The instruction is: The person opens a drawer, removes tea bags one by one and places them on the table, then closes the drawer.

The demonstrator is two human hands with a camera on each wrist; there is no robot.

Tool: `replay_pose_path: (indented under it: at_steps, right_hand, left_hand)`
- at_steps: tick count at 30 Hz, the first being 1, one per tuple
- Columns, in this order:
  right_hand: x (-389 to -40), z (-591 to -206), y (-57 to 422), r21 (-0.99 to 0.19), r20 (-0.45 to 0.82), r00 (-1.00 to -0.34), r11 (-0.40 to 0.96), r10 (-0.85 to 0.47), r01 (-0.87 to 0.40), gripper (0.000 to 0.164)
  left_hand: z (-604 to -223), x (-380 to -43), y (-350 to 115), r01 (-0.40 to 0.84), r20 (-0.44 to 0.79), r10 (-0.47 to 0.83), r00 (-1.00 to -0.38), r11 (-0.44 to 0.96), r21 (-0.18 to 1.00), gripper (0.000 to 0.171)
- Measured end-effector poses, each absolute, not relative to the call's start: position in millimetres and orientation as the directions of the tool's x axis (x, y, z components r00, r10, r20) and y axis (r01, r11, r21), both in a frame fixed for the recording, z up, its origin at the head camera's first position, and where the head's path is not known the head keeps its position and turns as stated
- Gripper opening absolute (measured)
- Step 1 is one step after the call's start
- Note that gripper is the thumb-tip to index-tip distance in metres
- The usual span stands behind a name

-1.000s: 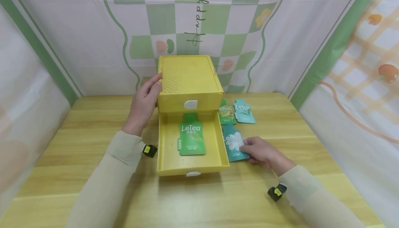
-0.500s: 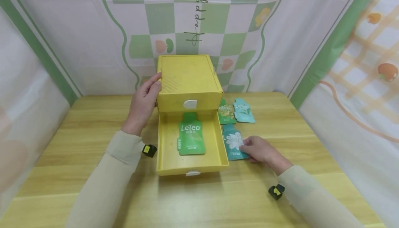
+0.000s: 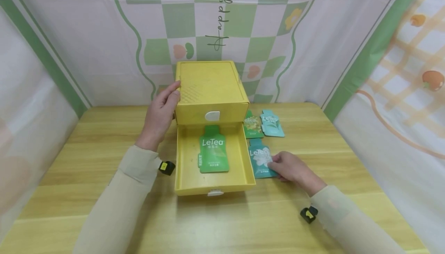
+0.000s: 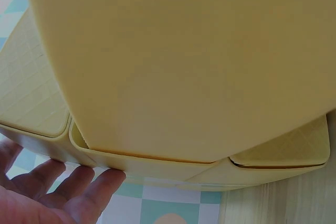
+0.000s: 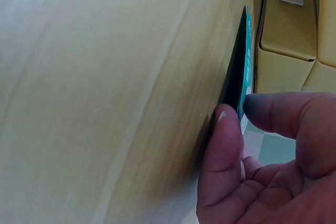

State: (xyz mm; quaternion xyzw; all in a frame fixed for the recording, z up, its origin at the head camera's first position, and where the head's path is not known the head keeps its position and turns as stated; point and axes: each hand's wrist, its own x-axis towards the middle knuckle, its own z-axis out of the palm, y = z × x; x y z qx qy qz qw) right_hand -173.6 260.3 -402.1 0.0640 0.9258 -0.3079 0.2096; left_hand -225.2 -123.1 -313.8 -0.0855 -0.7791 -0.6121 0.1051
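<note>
A yellow drawer cabinet [image 3: 213,84] stands on the table, its lower drawer [image 3: 187,180] pulled out towards me. Inside the drawer lies a green tea packet [image 3: 214,155]. My left hand [image 3: 160,113] rests against the cabinet's left side; in the left wrist view, its fingertips [image 4: 113,177] touch the yellow edge. Right of the drawer, my right hand [image 3: 292,167] pinches the lower right edge of a teal tea packet [image 3: 260,163] with a white flower print. Seen from the right wrist, thumb and finger hold this packet [image 5: 247,66] close over the wood.
Behind the held packet lie a green packet with a yellowish print [image 3: 253,126], partly hidden by the cabinet, and a light teal packet [image 3: 272,124]. A closed upper drawer with a white pull tab [image 3: 212,116] sits above the pulled-out one. A checkered cloth [image 3: 222,18] hangs behind the table.
</note>
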Motion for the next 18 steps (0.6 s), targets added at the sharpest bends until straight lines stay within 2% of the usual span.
replay_pose_path:
  at_steps: [7, 18]
  right_hand:
    - [-172.7, -401.9, 261.3, -0.537, -0.418, -0.908, 0.809, -0.012, 0.237, 0.052]
    - [-171.5, -401.9, 261.7, -0.546, -0.403, -0.915, 0.808, -0.02, 0.223, 0.051]
  left_hand:
    - [-294.1, -208.0, -118.2, 0.263, 0.266, 0.022, -0.964, 0.243, 0.934, 0.052]
    - [-293.5, -207.2, -117.3, 0.249, 0.254, 0.007, -0.967, 0.234, 0.94, 0.051]
